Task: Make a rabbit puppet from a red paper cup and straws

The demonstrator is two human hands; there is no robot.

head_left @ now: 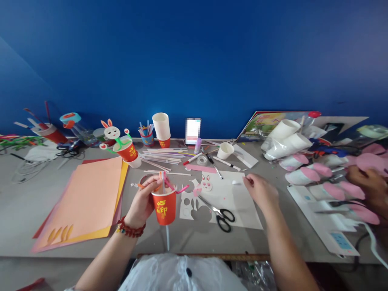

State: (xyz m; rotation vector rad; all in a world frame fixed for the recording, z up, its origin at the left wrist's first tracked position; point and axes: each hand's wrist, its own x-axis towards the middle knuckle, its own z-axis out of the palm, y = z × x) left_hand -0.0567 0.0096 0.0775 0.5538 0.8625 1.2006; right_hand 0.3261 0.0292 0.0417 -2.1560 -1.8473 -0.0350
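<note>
My left hand (142, 202) is closed round the rim of a red paper cup (164, 208) with gold print, held above the grey table (18, 210). Bent straws, orange and pink (178, 189), stick out of the cup, and a white straw hangs below it. My right hand (260, 190) reaches over the white cut paper sheet (239, 206), fingers pinched close by a small white scrap (236, 182); whether it grips the scrap is unclear. A paper rabbit face (206, 183) and black-handled scissors (222, 218) lie on that sheet.
Orange and pink card sheets (91, 198) lie at left. A finished rabbit cup (123, 145), loose straws (163, 155), markers, tape and stacked white cups (161, 126) stand behind. Pink-and-white paper cones (306, 173) fill the right side, where another person's hand (368, 188) works.
</note>
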